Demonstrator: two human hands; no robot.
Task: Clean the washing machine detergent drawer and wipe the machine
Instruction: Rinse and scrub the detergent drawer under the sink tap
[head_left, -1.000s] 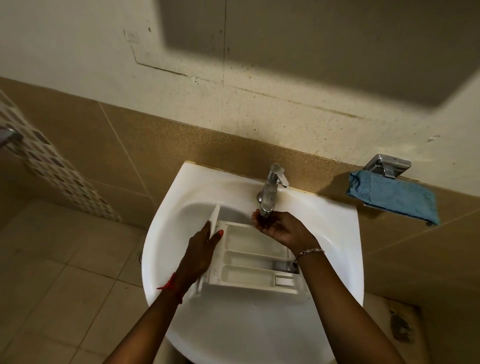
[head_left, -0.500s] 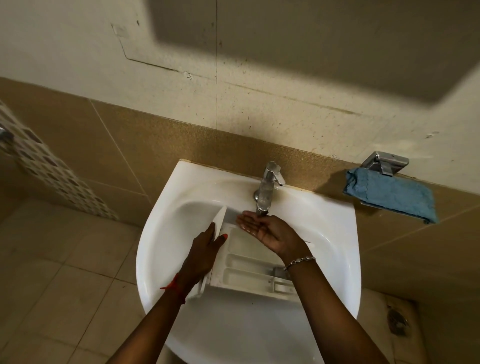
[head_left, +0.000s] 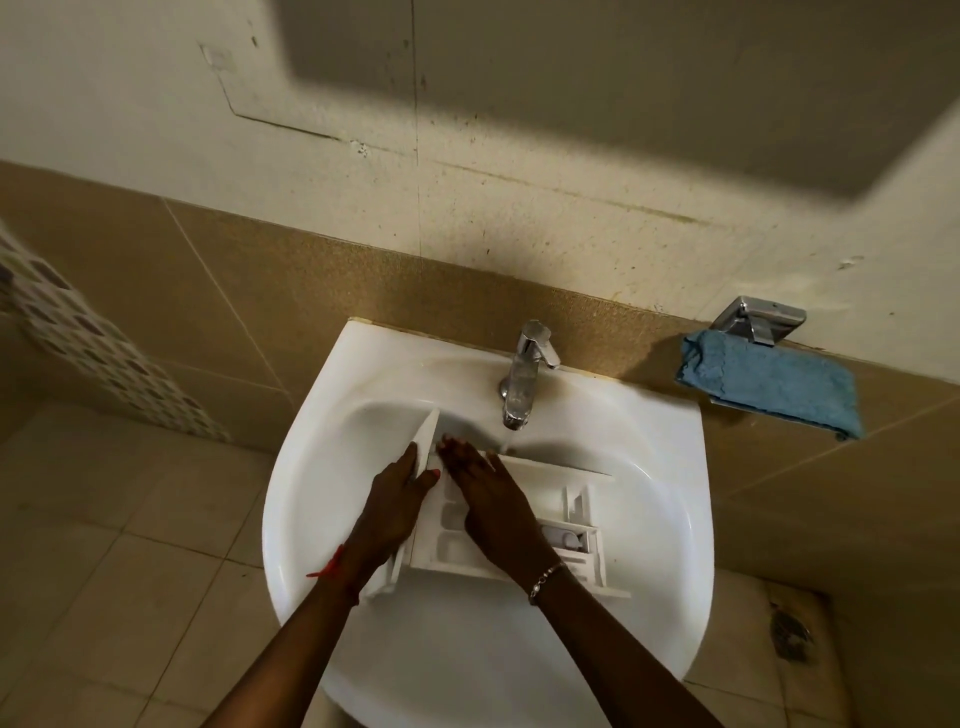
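Here, left hand (head_left: 397, 496) around drawer (head_left: 550, 475) front, right hand (head_left: 491, 501) flat inside

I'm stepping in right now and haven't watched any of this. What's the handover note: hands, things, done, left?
Hands: left hand grips the front panel of the detergent drawer, which lies in the sink; right hand lies flat on its compartments, fingers straight. The tap runs onto the drawer. The blue cloth lies on the wall holder, untouched. Done: drawer out, under water. Left: finish rinsing, wipe the machine.
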